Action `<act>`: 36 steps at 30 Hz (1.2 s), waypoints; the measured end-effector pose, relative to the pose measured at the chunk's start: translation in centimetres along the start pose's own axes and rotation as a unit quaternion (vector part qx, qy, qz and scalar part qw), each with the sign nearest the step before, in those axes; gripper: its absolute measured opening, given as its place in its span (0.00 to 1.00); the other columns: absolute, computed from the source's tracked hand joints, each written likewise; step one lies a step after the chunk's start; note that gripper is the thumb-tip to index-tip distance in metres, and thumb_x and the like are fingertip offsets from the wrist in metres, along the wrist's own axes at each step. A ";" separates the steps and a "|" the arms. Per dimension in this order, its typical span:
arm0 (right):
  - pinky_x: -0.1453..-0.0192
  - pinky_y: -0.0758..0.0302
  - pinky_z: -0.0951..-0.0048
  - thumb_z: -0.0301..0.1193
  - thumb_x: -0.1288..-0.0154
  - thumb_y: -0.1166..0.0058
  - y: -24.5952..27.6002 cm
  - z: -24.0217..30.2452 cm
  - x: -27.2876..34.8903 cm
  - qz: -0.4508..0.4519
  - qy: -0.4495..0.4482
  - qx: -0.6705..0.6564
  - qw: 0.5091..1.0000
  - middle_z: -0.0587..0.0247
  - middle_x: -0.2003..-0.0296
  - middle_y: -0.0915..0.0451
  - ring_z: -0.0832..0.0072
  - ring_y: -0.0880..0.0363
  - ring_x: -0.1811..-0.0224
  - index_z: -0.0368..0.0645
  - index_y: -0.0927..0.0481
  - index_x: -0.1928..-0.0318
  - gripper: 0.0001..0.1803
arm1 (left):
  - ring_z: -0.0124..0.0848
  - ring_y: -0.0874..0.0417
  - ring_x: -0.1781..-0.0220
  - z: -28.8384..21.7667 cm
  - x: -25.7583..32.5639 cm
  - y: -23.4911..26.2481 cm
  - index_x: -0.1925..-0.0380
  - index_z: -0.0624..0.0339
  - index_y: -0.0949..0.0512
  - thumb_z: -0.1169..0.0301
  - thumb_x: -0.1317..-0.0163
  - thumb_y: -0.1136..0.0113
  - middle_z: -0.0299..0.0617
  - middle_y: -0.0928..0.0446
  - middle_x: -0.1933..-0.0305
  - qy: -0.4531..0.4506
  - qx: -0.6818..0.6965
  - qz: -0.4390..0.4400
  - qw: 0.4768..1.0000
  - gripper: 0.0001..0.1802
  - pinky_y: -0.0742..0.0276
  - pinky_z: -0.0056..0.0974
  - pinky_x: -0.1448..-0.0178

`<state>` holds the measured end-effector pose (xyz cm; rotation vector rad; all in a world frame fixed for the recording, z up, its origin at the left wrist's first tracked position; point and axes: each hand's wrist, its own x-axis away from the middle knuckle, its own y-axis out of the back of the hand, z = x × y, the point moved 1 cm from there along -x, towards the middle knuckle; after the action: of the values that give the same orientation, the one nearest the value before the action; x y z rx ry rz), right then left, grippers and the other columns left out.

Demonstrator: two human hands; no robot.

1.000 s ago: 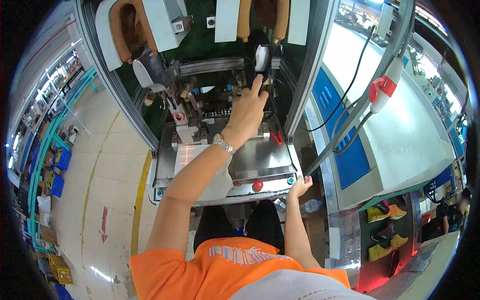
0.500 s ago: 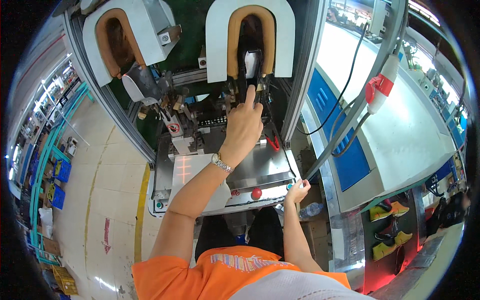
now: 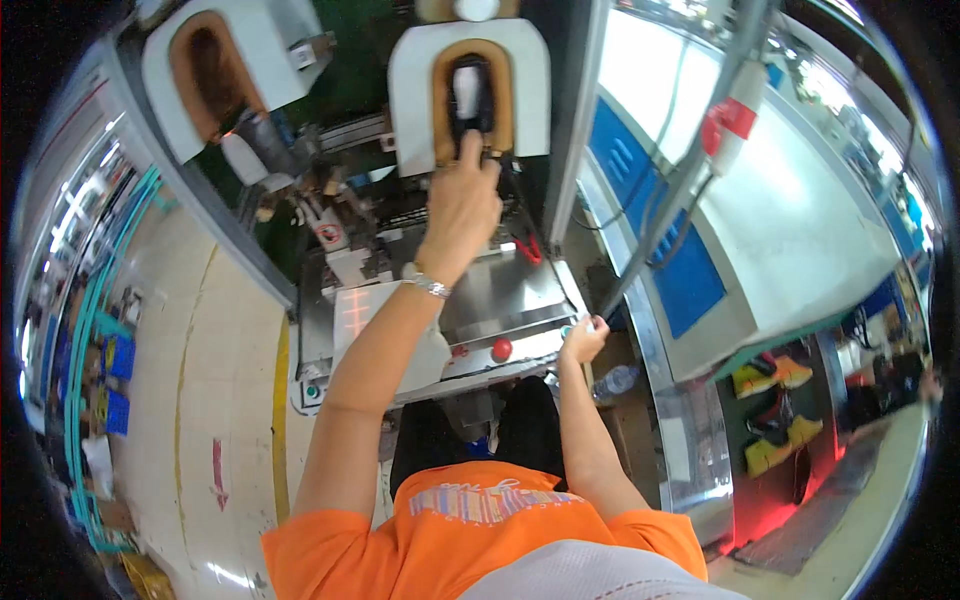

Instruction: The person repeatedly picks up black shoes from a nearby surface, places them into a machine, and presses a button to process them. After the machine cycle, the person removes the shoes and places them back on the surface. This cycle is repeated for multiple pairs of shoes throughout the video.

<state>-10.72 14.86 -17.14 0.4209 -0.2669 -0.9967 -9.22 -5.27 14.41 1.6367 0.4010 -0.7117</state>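
My left hand (image 3: 462,215) reaches up into the machine, its index finger stretched out against the near end of a dark shoe-shaped piece (image 3: 482,105) with a white patch on top. A U-shaped tan pad (image 3: 443,110) in a white housing (image 3: 410,95) surrounds that piece. My right hand (image 3: 584,340) is at the right front corner of the machine's panel (image 3: 540,347), beside a green button (image 3: 566,330). Its fingers are curled; whether they grip anything is hidden. Farther left, a second tan U-shaped pad (image 3: 190,80) stands over a grey form (image 3: 262,145).
A red round button (image 3: 501,349) sits on the panel's front, and a pale sheet (image 3: 375,340) with orange light lines lies left of it. To the right are a pole with a red-and-white connector (image 3: 728,128), a white-and-blue cabinet (image 3: 800,250) and yellow shoe parts (image 3: 770,375).
The right-hand U-shaped pad has come toward me and now sits around the dark shoe-shaped piece. My left finger stays against that piece. The right hand keeps its place; the whole view has shifted.
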 end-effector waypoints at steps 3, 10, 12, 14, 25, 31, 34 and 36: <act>0.53 0.32 0.62 0.36 0.51 0.44 -0.4 -0.6 -0.2 -0.002 0.023 -0.049 0.999 0.58 0.60 0.23 0.61 0.26 0.57 0.52 0.24 0.59 0.16 | 0.57 0.34 0.44 0.0 0.0 0.0 0.67 0.60 0.29 0.74 0.55 0.43 0.63 0.43 0.41 -0.014 0.044 -0.006 0.999 0.13 0.33 0.47 0.44; 0.49 0.35 0.63 0.39 0.53 0.42 -0.5 -2.2 -0.3 0.024 0.062 -0.101 0.993 0.57 0.59 0.26 0.61 0.31 0.52 0.48 0.25 0.62 0.17 | 0.28 0.26 0.59 -6.3 7.5 -3.2 0.56 0.61 0.28 0.79 0.45 0.47 0.43 0.33 0.48 -0.092 0.339 0.023 0.936 0.15 0.30 0.32 0.55; 0.52 0.33 0.67 0.39 0.51 0.42 0.5 -3.1 -2.1 0.129 0.002 -0.176 0.976 0.61 0.60 0.25 0.67 0.29 0.54 0.46 0.24 0.62 0.16 | 0.23 0.27 0.65 -7.6 12.3 -6.4 0.60 0.62 0.26 0.79 0.46 0.48 0.38 0.24 0.64 -0.012 0.459 0.169 0.872 0.12 0.30 0.30 0.59; 0.57 0.30 0.72 0.36 0.48 0.44 4.3 -6.0 -6.2 0.287 -0.114 -0.342 0.887 0.64 0.60 0.24 0.76 0.27 0.56 0.47 0.22 0.61 0.13 | 0.22 0.27 0.66 -7.7 17.7 -8.9 0.63 0.62 0.25 0.78 0.46 0.48 0.36 0.25 0.67 -0.011 0.446 0.318 0.837 0.10 0.31 0.28 0.61; 0.61 0.33 0.80 0.28 0.51 0.46 31.5 -29.9 -35.8 -0.172 -0.103 -0.230 0.952 0.69 0.67 0.21 0.79 0.27 0.63 0.49 0.22 0.60 0.14 | 0.40 0.29 0.50 7.3 36.8 -10.9 0.55 0.65 0.31 0.66 0.46 0.44 0.49 0.28 0.53 0.668 0.696 0.039 0.261 0.20 0.36 0.50 0.44; 0.47 0.36 0.74 0.29 0.52 0.40 30.4 -29.3 -41.8 -0.078 -0.150 -0.321 0.932 0.64 0.55 0.24 0.74 0.30 0.52 0.42 0.24 0.52 0.23 | 0.37 0.27 0.51 13.4 40.1 -12.5 0.59 0.62 0.28 0.62 0.44 0.44 0.47 0.26 0.57 0.747 0.629 -0.046 0.209 0.18 0.36 0.53 0.43; 0.44 0.39 0.71 0.35 0.51 0.40 30.7 -31.2 -44.8 -0.067 -0.166 -0.296 0.938 0.62 0.52 0.26 0.73 0.33 0.48 0.38 0.25 0.52 0.25 | 0.36 0.26 0.55 11.7 38.2 -12.6 0.60 0.59 0.28 0.63 0.44 0.44 0.45 0.25 0.61 0.770 0.591 -0.046 0.235 0.15 0.34 0.51 0.44; 0.43 0.39 0.71 0.36 0.50 0.41 30.6 -29.9 -45.9 -0.092 -0.168 -0.330 0.924 0.62 0.53 0.26 0.72 0.32 0.48 0.38 0.25 0.52 0.24 | 0.35 0.26 0.57 12.2 38.9 -12.6 0.62 0.58 0.27 0.63 0.44 0.44 0.43 0.25 0.63 0.773 0.592 -0.055 0.220 0.13 0.34 0.51 0.46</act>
<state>0.52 75.10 -30.87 -0.3532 -0.1837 -1.2730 9.32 -19.73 -21.16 3.3549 1.6474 1.5470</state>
